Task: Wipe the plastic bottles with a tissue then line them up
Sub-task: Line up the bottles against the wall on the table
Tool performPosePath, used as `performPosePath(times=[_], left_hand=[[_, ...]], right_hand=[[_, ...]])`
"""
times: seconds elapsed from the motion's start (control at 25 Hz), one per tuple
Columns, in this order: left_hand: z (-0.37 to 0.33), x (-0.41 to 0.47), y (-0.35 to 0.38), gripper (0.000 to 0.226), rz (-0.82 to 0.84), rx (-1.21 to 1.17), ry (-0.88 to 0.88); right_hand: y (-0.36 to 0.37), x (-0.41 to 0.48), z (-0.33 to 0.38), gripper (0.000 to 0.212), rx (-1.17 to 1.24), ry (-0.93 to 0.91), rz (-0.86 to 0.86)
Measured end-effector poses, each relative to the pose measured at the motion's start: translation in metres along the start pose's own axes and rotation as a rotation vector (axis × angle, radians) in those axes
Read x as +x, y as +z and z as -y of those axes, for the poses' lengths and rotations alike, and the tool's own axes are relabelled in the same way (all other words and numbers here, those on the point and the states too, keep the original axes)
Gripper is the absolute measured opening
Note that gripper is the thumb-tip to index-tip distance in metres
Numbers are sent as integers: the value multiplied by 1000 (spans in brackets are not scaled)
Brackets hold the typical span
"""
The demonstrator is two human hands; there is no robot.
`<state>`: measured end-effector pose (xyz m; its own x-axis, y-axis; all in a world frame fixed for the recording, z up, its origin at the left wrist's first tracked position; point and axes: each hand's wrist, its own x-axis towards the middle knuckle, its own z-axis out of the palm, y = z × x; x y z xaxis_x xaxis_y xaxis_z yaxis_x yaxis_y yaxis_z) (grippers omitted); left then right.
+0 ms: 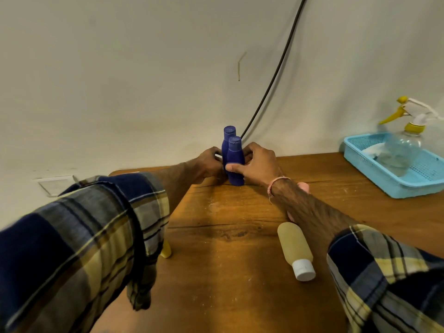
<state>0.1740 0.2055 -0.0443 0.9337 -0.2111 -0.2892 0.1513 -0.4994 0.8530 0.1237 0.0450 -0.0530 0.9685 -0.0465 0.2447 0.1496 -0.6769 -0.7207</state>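
Just above the centre of the frame, the right hand (258, 164) wraps around the near blue bottle (235, 162), thumb pressed across its front and fingers curled behind it. The left hand (208, 165) closes in from the left side; its fingers are curled against the pair of bottles, though which bottle it grips cannot be told. The near blue bottle stands upright on the wooden table (240, 284), touching a second blue bottle (228, 138) that stands upright directly behind it, close to the pale wall.

Both forearms reach in from the lower corners, in plaid sleeves of navy, yellow and grey. A pink band circles the right wrist.

Lower right of centre, a beige bottle with a white cap (296, 249) lies on its side on the table, cap pointing toward the viewer. A pink object (304, 187) shows partly from behind the right forearm. A small yellow object (166, 251) peeks out under the left sleeve.

At the right edge, a light blue basket (394, 186) holds a clear spray bottle (406, 145) with a yellow and white trigger, plus something white. A black cable (278, 66) runs down the wall toward the bottles.
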Motion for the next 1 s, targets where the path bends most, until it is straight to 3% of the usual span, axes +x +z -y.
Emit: performPosePath(times=[0.16,0.28,0.36,0.52,0.64,1.0], left_hand=[[3,-16,6,85,-23,-43,-38],[2,-23,23,113,-76,32,-60],[1,-26,43,124,-168,53,-61],[-1,-26,68,92,-341,-100,9],[-1,-26,70,59,-392,-128,16],[-11,-5,73,57,-345,-50,53]], right_hand=[[-1,6,-5,44,262,171,-118],[-1,19,-1,11,283,228,-182],[1,29,0,30,314,224,-73],[2,34,1,61,297,182,187],[2,33,-3,80,224,150,258],[-14,26,-28,50,91,128,13]])
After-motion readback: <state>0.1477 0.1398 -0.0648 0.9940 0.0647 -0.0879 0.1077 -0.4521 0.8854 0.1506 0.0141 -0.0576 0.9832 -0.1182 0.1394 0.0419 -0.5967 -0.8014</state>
